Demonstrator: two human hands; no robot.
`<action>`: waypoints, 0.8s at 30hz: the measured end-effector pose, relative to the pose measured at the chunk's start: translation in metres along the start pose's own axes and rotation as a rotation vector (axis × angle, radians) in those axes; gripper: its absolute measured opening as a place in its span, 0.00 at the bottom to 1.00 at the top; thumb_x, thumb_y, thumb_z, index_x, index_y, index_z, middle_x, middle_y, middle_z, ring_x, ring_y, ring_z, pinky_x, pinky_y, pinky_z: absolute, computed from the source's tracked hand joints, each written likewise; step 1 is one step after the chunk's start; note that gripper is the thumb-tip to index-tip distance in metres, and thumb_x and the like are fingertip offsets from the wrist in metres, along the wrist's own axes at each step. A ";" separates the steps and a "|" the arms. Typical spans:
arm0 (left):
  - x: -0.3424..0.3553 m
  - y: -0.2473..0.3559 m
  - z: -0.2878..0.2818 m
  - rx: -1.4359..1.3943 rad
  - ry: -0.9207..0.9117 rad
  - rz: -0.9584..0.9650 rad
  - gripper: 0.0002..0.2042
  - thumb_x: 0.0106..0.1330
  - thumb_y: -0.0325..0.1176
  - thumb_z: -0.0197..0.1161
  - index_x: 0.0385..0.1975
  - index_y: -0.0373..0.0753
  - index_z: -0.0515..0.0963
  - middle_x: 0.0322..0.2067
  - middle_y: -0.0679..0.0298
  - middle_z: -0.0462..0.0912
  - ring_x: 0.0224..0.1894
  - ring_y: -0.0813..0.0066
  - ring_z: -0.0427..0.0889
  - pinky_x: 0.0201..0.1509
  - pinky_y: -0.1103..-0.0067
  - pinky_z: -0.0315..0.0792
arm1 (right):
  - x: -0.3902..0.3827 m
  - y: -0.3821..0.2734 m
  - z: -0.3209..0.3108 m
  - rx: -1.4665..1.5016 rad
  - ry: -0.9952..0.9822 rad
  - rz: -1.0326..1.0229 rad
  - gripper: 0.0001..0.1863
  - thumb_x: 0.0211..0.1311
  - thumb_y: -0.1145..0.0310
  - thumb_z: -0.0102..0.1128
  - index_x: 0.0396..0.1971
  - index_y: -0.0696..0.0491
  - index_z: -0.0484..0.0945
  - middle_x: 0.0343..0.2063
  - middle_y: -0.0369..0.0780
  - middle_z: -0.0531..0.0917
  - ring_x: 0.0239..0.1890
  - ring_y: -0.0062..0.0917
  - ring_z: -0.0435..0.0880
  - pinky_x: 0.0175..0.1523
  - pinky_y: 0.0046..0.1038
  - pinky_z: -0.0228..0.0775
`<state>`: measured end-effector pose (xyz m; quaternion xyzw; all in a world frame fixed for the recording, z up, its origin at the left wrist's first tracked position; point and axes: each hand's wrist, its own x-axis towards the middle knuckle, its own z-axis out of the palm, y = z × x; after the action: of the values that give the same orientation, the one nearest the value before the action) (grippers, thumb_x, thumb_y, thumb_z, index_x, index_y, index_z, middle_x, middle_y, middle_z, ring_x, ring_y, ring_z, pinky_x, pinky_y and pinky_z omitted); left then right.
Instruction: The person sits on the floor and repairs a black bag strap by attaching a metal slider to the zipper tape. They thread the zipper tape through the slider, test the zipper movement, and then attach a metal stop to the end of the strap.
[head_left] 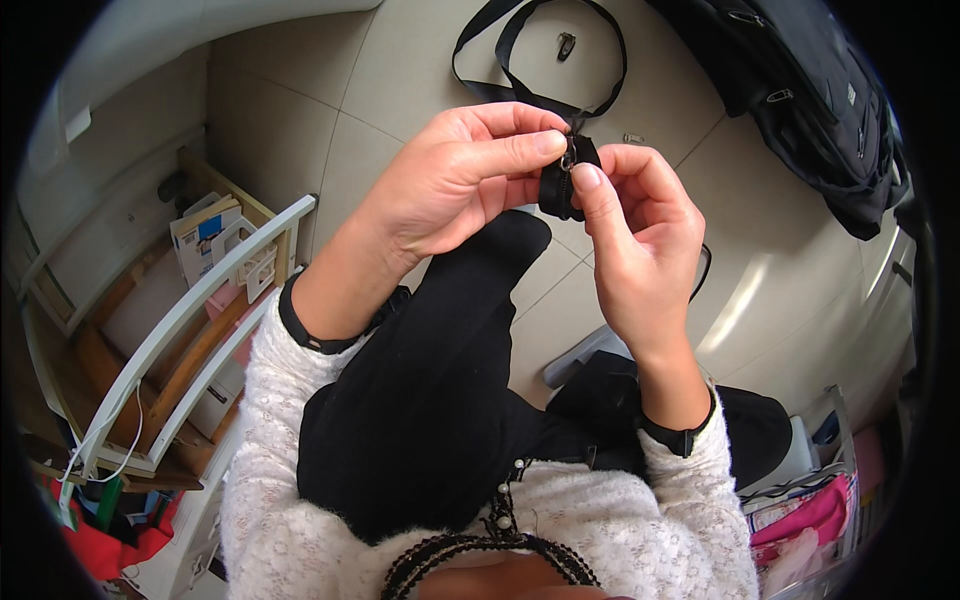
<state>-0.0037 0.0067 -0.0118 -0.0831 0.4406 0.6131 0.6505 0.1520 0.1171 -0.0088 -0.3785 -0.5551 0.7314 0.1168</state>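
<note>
A black zipper point(557, 196) is held up between my two hands, with its teeth and a small dark metal slider showing near my thumbs. My left hand point(455, 170) pinches its upper end between thumb and fingers. On the other side, my right hand point(645, 215) presses its thumb close below the slider, fingers curled behind the tape. A long loop of black tape point(620, 70) lies on the floor beyond; it seems to run up to my hands. Inside that loop rests a small dark metal piece point(566, 46), perhaps another slider.
A tiny metal piece point(632, 138) lies on the tiled floor point(770, 190). The black bag point(810, 90) with zippered pockets is at the far right. To my left stands a white-railed rack point(190, 330) with books. Pink cloth point(815, 515) fills a bin at the lower right.
</note>
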 end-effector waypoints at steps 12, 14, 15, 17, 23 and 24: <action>-0.004 0.000 -0.004 0.171 -0.046 -0.001 0.11 0.74 0.29 0.62 0.52 0.35 0.80 0.46 0.62 0.86 0.48 0.74 0.85 0.54 0.75 0.80 | 0.002 -0.005 -0.008 0.157 -0.067 0.163 0.05 0.66 0.75 0.67 0.35 0.60 0.81 0.26 0.33 0.83 0.26 0.13 0.78 0.33 0.15 0.69; -0.003 0.001 -0.004 0.128 -0.069 -0.006 0.11 0.74 0.29 0.62 0.52 0.35 0.80 0.46 0.62 0.86 0.48 0.74 0.85 0.53 0.75 0.80 | 0.006 -0.003 -0.009 0.378 -0.093 0.313 0.05 0.68 0.74 0.66 0.37 0.60 0.82 0.26 0.34 0.83 0.27 0.13 0.79 0.34 0.15 0.70; -0.002 0.001 -0.005 0.103 -0.088 0.020 0.11 0.74 0.29 0.62 0.52 0.35 0.80 0.46 0.62 0.85 0.49 0.74 0.85 0.53 0.75 0.80 | 0.007 -0.003 -0.010 0.421 -0.104 0.339 0.06 0.68 0.73 0.65 0.38 0.60 0.82 0.28 0.34 0.83 0.27 0.14 0.79 0.34 0.16 0.71; 0.000 -0.002 -0.005 0.102 -0.044 0.020 0.11 0.75 0.29 0.62 0.52 0.35 0.79 0.47 0.61 0.85 0.49 0.74 0.84 0.53 0.75 0.80 | 0.008 -0.002 -0.011 0.512 -0.120 0.399 0.08 0.69 0.71 0.64 0.41 0.60 0.81 0.30 0.35 0.83 0.27 0.14 0.78 0.35 0.17 0.72; 0.001 -0.004 -0.005 0.131 -0.068 0.045 0.11 0.74 0.29 0.62 0.53 0.35 0.79 0.48 0.61 0.85 0.49 0.74 0.84 0.53 0.75 0.81 | 0.009 -0.003 -0.016 0.411 -0.139 0.354 0.08 0.69 0.72 0.64 0.42 0.60 0.81 0.30 0.36 0.83 0.26 0.16 0.80 0.34 0.17 0.74; 0.000 -0.003 -0.005 0.138 -0.070 0.049 0.11 0.74 0.28 0.63 0.53 0.34 0.79 0.48 0.62 0.85 0.49 0.74 0.84 0.53 0.74 0.81 | 0.008 -0.003 -0.016 0.401 -0.138 0.345 0.07 0.68 0.72 0.65 0.41 0.60 0.81 0.29 0.36 0.83 0.26 0.16 0.81 0.34 0.18 0.74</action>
<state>-0.0035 0.0032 -0.0164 -0.0057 0.4606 0.5994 0.6546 0.1564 0.1348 -0.0109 -0.3862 -0.3328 0.8599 0.0251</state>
